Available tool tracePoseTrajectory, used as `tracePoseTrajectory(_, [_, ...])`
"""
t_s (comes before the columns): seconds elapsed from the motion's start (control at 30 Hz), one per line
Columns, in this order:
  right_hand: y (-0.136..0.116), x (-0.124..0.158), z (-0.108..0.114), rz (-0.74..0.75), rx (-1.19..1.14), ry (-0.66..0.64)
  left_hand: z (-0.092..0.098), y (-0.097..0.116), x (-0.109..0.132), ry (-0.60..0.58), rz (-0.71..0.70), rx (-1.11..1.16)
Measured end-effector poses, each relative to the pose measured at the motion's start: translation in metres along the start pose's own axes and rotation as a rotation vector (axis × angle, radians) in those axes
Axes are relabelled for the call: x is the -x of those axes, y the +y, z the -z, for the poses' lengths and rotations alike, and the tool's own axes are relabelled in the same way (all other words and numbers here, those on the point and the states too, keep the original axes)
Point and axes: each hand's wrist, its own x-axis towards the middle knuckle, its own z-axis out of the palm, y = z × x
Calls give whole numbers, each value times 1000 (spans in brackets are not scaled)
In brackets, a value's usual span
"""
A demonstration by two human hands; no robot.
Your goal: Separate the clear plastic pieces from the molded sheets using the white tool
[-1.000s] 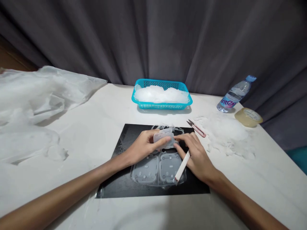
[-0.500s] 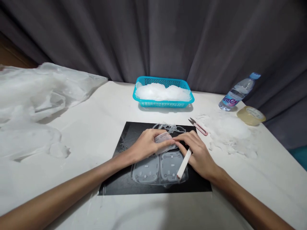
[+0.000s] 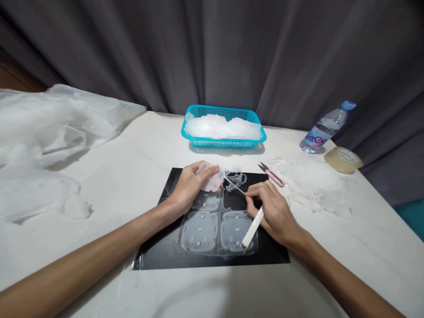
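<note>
At the centre of the frame, over the black mat [image 3: 152, 256], the left hand [image 3: 188, 190] is closed around a clear moulded piece [image 3: 210, 179], held just above the clear moulded sheet [image 3: 202, 229]. The right hand [image 3: 274, 216] pinches a white-handled knife [image 3: 252, 227] like a pen, its thin tip reaching up to the piece. That tip sits close to the left fingertips, so a slip could nick them. The thin, flexing piece might also twist free or tear. Snips [image 3: 272, 176] lie just beyond the right hand.

Slim forearms, bare — left grip [image 3: 187, 187] and right grip [image 3: 273, 213] bare too, fingers long.
</note>
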Motion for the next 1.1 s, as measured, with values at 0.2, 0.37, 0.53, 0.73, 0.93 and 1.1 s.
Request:
tracePoseTrajectory(0.2, [6,4,-6,-257,-180,-19,5,0,3,-192,-121,-99])
tracePoseTrajectory(0.37, [3,6,-8,-373,-237,22,9,3,5,-232,-227,-241])
tracePoseTrajectory(0.53, [-2,3,-4,-301,-268,20,11,3,4,-344,-134,-99])
tracePoseTrajectory(0.73, [-1,-9,-7,-350,-560,-192,14,-1,0,-432,-157,-71])
tracePoseTrajectory(0.93, [4,-13,-12,-418,-549,-251,12,-3,1,-374,-206,-93])
tracePoseTrajectory(1.1, [2,-15,-12,-384,-529,-247,13,-1,1,-391,-180,-88])
